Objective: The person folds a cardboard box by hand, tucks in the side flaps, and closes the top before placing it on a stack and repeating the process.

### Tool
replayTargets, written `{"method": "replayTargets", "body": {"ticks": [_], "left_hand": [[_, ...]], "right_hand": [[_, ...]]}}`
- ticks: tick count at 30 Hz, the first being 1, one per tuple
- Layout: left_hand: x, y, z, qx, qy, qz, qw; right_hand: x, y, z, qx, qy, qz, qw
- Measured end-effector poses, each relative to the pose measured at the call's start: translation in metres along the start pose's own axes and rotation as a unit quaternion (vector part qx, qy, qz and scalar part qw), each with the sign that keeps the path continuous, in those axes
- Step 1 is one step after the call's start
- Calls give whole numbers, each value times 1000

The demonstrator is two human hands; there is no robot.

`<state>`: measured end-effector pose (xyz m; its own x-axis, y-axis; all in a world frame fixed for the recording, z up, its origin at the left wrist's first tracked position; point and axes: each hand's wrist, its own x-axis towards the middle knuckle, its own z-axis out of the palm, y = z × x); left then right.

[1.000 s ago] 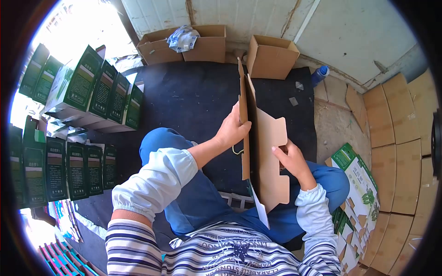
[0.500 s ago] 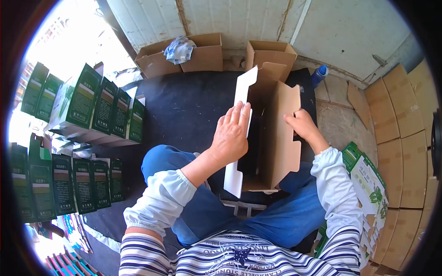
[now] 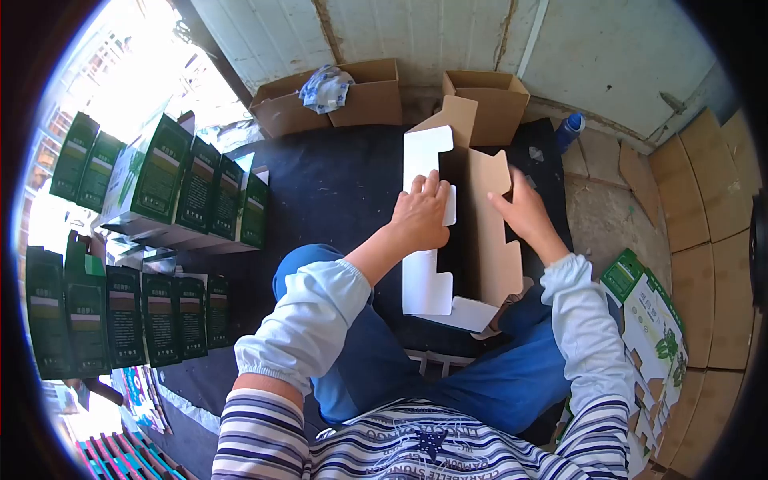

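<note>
An open cardboard box (image 3: pixel 492 232) stands between my knees, brown inside, with a notched white flap (image 3: pixel 426 284) along its left side. My left hand (image 3: pixel 422 212) lies on that white flap, palm down, fingers a little apart and pointing up the frame. At the right side, my right hand (image 3: pixel 524 210) is beside the notched brown flap, thumb near its edge and apart from the fingers. The thumb sits close to the cardboard; whether it touches is hard to tell. Part of the box's bottom lies in dark shadow.
Green printed boxes (image 3: pixel 164 172) stand in rows at the left. Open brown cartons (image 3: pixel 364 104) line the back wall, one with a blue-and-white cloth (image 3: pixel 326 88). Flat printed cartons (image 3: pixel 652 320) and stacked brown boxes (image 3: pixel 692 272) are at the right. A black mat (image 3: pixel 336 176) covers the ground.
The white flap has folded outward to the left and lies flatter, with my left hand on it. My right hand has loosened from the brown flap's edge. The camera view has shifted slightly.
</note>
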<state>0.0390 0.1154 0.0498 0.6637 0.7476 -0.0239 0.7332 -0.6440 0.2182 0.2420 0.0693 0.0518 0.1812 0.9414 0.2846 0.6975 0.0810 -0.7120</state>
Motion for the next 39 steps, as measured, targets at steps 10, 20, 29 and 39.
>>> {"method": "replayTargets", "body": {"ticks": [10, 20, 29, 39], "left_hand": [[5, 5, 5, 22, 3, -8, 1000], [6, 10, 4, 4, 15, 6, 1000], [-9, 17, -1, 4, 3, 101, 995], [-16, 3, 28, 125, 8, 30, 992]], "right_hand": [[-117, -95, -17, -177, -228, -193, 938], [-118, -58, -33, -64, -325, -170, 928], [-125, -76, -32, -160, -273, -327, 891], [-142, -93, -18, -115, -273, -357, 886]]}}
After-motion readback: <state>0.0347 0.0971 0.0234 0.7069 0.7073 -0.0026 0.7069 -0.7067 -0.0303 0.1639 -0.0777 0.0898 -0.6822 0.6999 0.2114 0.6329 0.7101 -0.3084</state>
